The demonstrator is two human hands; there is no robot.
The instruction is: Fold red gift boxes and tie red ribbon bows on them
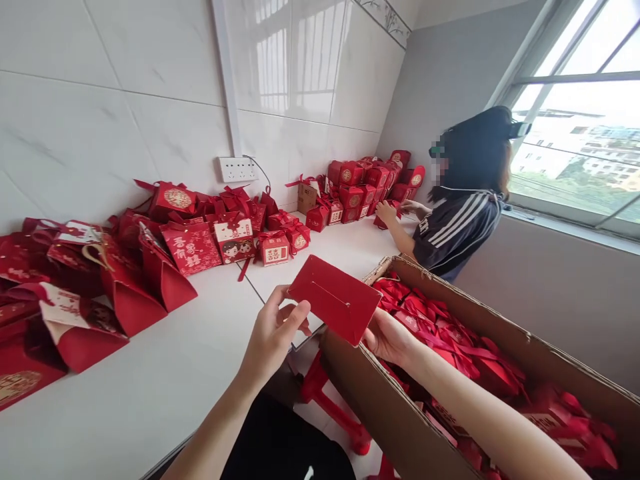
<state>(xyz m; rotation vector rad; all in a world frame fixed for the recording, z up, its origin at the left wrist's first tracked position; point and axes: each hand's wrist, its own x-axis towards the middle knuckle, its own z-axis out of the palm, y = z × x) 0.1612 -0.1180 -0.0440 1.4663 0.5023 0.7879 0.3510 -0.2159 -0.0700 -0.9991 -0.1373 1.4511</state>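
A red paper gift box (pixel 336 300) is held up in front of me, with a plain face and its slotted seam turned toward my view. My left hand (pixel 270 333) grips its left edge, thumb on the near side and the other fingers partly behind. At the lower right corner, my right hand (pixel 393 339) is closed on the same box, its fingertips mostly hidden. The box is above the gap between the white table (pixel 210 373) and a large cardboard carton (pixel 360 373). Any print on its far side is out of sight.
Red gift boxes (pixel 190 247) with ribbons line the wall, and stacked ones (pixel 353 193) fill the far corner. More red boxes (pixel 465 353) lie in the carton. A red plastic stool (pixel 335 407) stands below. Beyond, a co-worker (pixel 455 220) handles boxes.
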